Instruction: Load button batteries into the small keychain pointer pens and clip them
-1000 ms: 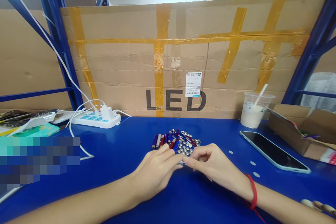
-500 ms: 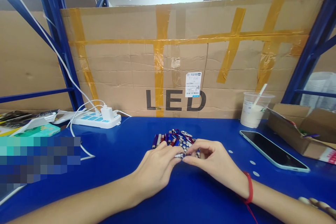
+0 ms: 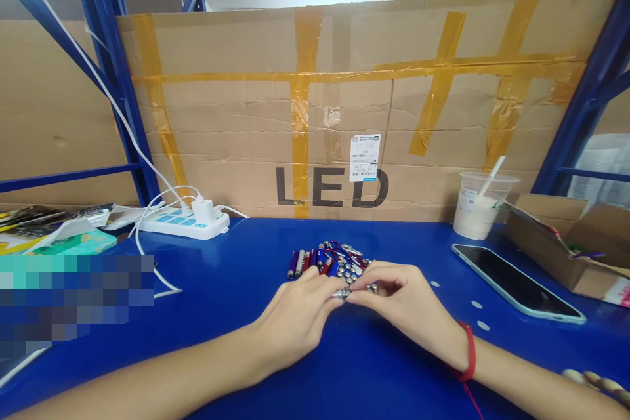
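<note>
A small silver metal cylinder [image 3: 339, 293] is pinched between the thumb and fingers of my left hand [image 3: 298, 315]. At its right end, the thumb and forefinger of my right hand [image 3: 403, 292] close on the tip; whether a separate piece is between them I cannot make out. Just beyond my fingers lie several slim metal tubes [image 3: 299, 264] in purple, silver, red and blue, side by side. Next to them is a cluster of small silver round parts [image 3: 348, 270], partly hidden by my right hand, with clips and cords [image 3: 350, 251] behind.
On the right are a phone [image 3: 516, 282], a plastic cup with a straw [image 3: 480, 210] and an open cardboard box [image 3: 590, 269]. A white power strip [image 3: 182, 224] with cables stands at the left. A large cardboard sheet [image 3: 236, 125] closes off the back of the blue table [image 3: 384, 374].
The silver cylinder has turned slightly between my fingers, and its open-looking right end is now less visible. Both hands stay together in nearly the same place; the view has shifted a little.
</note>
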Available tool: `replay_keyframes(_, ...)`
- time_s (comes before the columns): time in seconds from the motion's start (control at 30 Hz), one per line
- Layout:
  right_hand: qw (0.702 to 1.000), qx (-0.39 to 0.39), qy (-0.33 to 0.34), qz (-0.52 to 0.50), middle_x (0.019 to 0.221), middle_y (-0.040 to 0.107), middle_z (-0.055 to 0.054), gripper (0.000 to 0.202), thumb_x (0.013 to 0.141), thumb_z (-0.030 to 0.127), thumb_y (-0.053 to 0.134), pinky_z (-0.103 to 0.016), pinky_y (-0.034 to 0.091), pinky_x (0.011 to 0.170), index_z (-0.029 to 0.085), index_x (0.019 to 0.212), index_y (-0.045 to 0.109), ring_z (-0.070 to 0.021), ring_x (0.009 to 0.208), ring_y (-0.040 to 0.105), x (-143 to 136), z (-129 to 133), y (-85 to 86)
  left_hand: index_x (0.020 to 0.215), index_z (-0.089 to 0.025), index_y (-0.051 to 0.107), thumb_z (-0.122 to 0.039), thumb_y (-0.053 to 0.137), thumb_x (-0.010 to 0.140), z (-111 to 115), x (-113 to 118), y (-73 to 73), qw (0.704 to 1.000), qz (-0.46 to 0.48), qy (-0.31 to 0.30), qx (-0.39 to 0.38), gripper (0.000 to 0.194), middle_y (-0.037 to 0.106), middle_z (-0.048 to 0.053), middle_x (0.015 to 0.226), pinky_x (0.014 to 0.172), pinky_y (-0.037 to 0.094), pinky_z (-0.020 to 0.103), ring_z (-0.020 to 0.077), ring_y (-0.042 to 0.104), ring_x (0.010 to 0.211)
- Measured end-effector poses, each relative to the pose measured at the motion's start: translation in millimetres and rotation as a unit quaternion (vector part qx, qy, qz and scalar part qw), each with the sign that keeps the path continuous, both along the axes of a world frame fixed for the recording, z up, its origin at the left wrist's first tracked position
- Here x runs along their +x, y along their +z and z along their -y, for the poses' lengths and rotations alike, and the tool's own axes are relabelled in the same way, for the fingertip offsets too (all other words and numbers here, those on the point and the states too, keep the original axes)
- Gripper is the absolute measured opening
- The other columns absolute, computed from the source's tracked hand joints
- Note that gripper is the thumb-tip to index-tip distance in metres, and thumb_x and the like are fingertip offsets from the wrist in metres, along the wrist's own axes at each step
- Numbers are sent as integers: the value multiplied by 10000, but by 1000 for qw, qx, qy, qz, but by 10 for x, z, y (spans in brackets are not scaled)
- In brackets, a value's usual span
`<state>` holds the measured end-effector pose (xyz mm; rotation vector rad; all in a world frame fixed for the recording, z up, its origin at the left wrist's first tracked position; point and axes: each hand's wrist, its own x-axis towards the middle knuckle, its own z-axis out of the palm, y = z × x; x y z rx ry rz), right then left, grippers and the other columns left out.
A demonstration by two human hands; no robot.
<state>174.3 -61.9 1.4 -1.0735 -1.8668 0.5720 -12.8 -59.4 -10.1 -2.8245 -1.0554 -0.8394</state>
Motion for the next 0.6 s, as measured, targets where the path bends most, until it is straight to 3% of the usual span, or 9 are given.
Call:
replay_keyframes(0.37,995,-103,15,2,450,433,33,303,642,444,680,-223,210,395,142,615,693,-53,429,232,-7,52,-16,915,-187,564,-222,297,921,6,-1,-52,997,3,-32,67,269,616,17,753,592,414,232,135,469,650)
replay_keyframes(0.6,984,-176,23,-1,361,365,53,360,657,494,660,-221,160,372,135,633,670,-46,353,258,-10,78,-14,985,-202,552,-225,306,923,29,-6,-43,995,5,-31,95,254,629,12,787,609,434,234,135,499,675)
